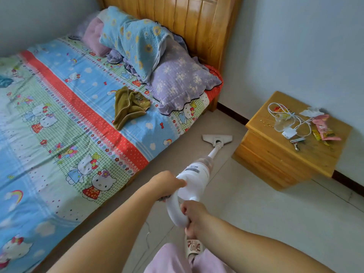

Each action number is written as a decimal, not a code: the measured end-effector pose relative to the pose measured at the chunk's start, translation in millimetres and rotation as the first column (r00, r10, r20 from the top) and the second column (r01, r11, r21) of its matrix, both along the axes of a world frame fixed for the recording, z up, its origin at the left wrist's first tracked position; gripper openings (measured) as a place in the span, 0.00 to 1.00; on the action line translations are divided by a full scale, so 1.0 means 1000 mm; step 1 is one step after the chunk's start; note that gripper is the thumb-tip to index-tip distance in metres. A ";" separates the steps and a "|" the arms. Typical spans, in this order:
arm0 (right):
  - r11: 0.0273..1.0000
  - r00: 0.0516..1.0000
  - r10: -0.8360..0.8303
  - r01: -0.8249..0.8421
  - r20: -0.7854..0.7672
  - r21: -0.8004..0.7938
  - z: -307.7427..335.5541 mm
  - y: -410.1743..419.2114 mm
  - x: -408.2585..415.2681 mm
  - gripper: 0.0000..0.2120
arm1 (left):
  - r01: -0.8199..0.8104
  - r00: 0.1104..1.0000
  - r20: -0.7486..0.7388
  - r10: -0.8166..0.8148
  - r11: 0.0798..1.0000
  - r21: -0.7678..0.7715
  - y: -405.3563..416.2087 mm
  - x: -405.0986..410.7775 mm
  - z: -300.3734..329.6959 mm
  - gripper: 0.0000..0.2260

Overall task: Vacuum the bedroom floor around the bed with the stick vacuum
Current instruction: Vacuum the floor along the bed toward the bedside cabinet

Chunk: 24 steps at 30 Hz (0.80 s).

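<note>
Both the left hand (167,184) and right hand (194,217) grasped the white plastic stick vacuum (194,175), its floor head at centre right between the cartoon-sheeted wooden bed (82,107) and the pine nightstand (275,160); most floor apparently remained undone.

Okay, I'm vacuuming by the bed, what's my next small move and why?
Probably push the floor head forward toward the headboard wall. It sits on the floor in the gap between the bed and the nightstand, with bare floor ahead of it. Your left hand and right hand both grip the stick vacuum.
</note>
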State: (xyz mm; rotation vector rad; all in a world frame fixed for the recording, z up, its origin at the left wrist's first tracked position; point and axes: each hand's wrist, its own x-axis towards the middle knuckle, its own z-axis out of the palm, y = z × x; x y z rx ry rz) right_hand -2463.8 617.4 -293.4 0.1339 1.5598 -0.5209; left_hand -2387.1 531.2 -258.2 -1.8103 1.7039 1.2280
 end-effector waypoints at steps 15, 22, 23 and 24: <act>0.991 0.992 0.126 -0.124 -0.031 0.043 -0.025 0.163 0.114 0.12 | -0.218 0.973 -0.073 0.220 0.976 0.027 0.187 0.134 -0.020 0.15; 0.976 0.974 0.216 -0.213 -0.074 0.038 -0.040 0.272 0.178 0.11 | -0.374 0.913 -0.136 0.384 0.923 0.095 0.305 0.207 -0.033 0.13; 0.973 0.969 0.232 -0.230 -0.079 0.035 -0.042 0.286 0.183 0.10 | -0.390 0.903 -0.150 0.403 0.914 0.109 0.319 0.214 -0.035 0.14; 0.969 0.966 0.247 -0.246 -0.077 0.027 -0.042 0.299 0.186 0.09 | -0.402 0.894 -0.162 0.417 0.908 0.121 0.333 0.219 -0.037 0.14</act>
